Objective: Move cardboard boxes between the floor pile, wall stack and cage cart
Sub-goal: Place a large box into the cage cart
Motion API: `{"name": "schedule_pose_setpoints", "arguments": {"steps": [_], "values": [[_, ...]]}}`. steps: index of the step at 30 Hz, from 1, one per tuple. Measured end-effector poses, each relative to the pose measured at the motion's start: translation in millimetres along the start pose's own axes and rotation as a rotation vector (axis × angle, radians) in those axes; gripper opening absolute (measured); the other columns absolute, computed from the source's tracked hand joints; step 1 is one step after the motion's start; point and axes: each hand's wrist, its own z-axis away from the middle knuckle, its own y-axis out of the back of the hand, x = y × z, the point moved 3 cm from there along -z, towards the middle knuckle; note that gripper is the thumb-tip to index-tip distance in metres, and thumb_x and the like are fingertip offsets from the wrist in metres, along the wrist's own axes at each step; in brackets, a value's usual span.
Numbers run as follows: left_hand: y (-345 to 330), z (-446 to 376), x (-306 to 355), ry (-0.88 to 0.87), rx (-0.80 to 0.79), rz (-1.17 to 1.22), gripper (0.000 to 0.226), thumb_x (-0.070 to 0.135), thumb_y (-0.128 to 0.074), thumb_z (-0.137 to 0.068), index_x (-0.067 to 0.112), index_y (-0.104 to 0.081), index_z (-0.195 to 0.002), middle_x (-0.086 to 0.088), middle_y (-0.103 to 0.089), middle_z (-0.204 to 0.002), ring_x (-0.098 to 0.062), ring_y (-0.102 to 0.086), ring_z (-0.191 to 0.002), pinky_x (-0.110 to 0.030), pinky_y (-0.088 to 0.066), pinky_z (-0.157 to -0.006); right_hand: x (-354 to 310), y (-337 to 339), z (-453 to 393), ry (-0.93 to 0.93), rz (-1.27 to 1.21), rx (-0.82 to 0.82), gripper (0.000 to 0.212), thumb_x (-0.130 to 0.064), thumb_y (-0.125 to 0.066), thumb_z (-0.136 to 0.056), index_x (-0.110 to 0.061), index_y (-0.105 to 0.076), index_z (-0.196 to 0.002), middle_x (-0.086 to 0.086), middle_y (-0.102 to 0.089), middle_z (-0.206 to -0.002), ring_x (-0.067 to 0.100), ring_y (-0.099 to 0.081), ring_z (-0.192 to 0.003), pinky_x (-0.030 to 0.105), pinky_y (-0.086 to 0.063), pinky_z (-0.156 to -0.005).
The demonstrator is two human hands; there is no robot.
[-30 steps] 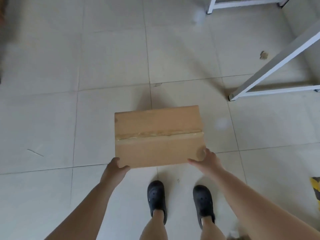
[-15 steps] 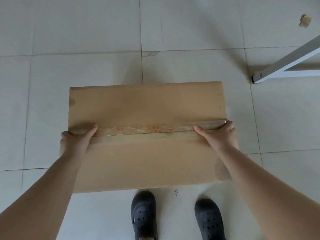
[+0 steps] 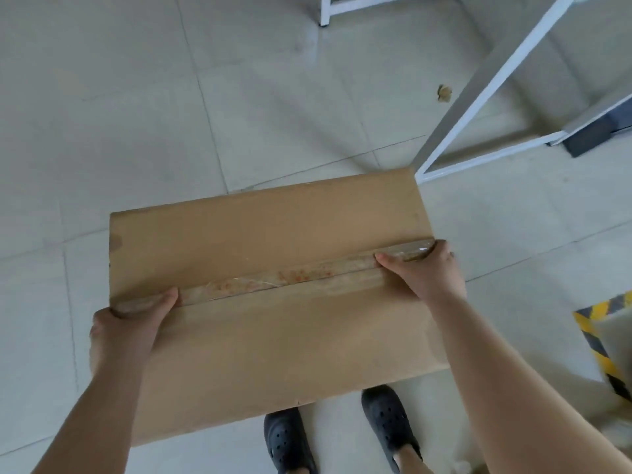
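Above a pale tiled floor (image 3: pixel 102 131), a person carries one cardboard box (image 3: pixel 273 302) held level in front of the body, clear of the tiles. Nearest the camera, two black perforated clogs (image 3: pixel 290 443) stand on the floor, their heels cut off by the lower edge and their toes just under the box's near edge. The left hand (image 3: pixel 126 323) grips the box's left end, thumb lying along the taped seam (image 3: pixel 273 278) and fingers wrapped out of sight round the side. The right hand (image 3: pixel 424 268) grips the right end the same way, thumb on the tape, fingers hidden beyond the edge. Faint orange print on the tape is too blurred to read. To the right, a yellow-and-black striped edge (image 3: pixel 595 340) enters, cut off by the border; what it belongs to cannot be told. Beyond the box's far right corner stands a white metal frame (image 3: pixel 478 107), its foot near that corner but apart from it. A second frame leg (image 3: pixel 325 12) shows at the top. One small brown scrap (image 3: pixel 444 93) lies on the tiles between them. Open floor spreads to the left and ahead.
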Motion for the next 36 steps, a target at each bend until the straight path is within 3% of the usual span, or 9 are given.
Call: {"name": "schedule_pose_setpoints", "arguments": {"steps": [8, 12, 21, 26, 29, 36], "values": [[115.0, 175.7, 157.3, -0.311, -0.114, -0.038, 0.106, 0.073, -0.073, -0.048, 0.006, -0.05, -0.126, -0.016, -0.058, -0.125, -0.039, -0.055, -0.114, -0.05, -0.046, -0.094, 5.7, 234.3, 130.4, -0.046, -0.171, 0.178, 0.096, -0.069, -0.072, -0.058, -0.012, -0.04, -0.129, 0.007, -0.05, -0.129, 0.03, -0.05, -0.12, 0.041, -0.045, -0.095], [125.6, 249.7, 220.4, -0.463, -0.158, -0.109, 0.109, 0.086, -0.062, -0.032, 0.017, -0.058, -0.116, -0.009, -0.064, -0.115, -0.037, -0.061, -0.105, -0.05, -0.05, -0.09, 37.3, 326.5, 179.5, -0.09, -0.223, 0.331, 0.092, -0.072, -0.069, -0.059, -0.012, -0.043, -0.124, 0.008, -0.052, -0.127, 0.03, -0.051, -0.12, 0.04, -0.043, -0.091], [49.0, 419.5, 362.2, -0.787, -0.352, -0.167, 0.108, 0.081, -0.066, -0.039, 0.008, -0.053, -0.117, -0.014, -0.061, -0.117, -0.037, -0.059, -0.105, -0.049, -0.049, -0.091, 136.1, 496.5, 196.9, -0.274, -0.296, 0.571, 0.095, -0.081, -0.06, -0.059, -0.011, -0.043, -0.122, 0.01, -0.055, -0.125, 0.03, -0.054, -0.117, 0.039, -0.043, -0.083], [-12.1, 499.8, 433.6, -0.924, -0.417, -0.159, 0.096, 0.064, -0.071, -0.067, 0.001, -0.037, -0.131, -0.018, -0.048, -0.134, -0.039, -0.049, -0.119, -0.048, -0.045, -0.094, 179.2, 567.5, 187.1, -0.384, -0.341, 0.682, 0.092, -0.08, -0.06, -0.061, -0.011, -0.044, -0.119, 0.009, -0.055, -0.121, 0.031, -0.053, -0.114, 0.039, -0.043, -0.081], [-51.2, 545.3, 481.0, -1.037, -0.44, -0.187, 0.1, 0.064, -0.069, -0.069, 0.001, -0.032, -0.138, -0.017, -0.042, -0.141, -0.039, -0.045, -0.125, -0.047, -0.04, -0.098, 201.1, 602.5, 174.6, -0.456, -0.383, 0.744, 0.092, -0.081, -0.06, -0.06, -0.012, -0.045, -0.119, 0.009, -0.056, -0.121, 0.032, -0.054, -0.114, 0.041, -0.045, -0.085], [-155.7, 645.3, 604.5, -1.276, -0.538, -0.201, 0.101, 0.066, -0.07, -0.064, 0.004, -0.036, -0.136, -0.018, -0.047, -0.137, -0.04, -0.048, -0.121, -0.047, -0.042, -0.096, 234.5, 667.6, 126.4, -0.633, -0.508, 0.909, 0.089, -0.082, -0.058, -0.061, -0.012, -0.047, -0.115, 0.009, -0.06, -0.118, 0.031, -0.055, -0.113, 0.039, -0.043, -0.084]]}}
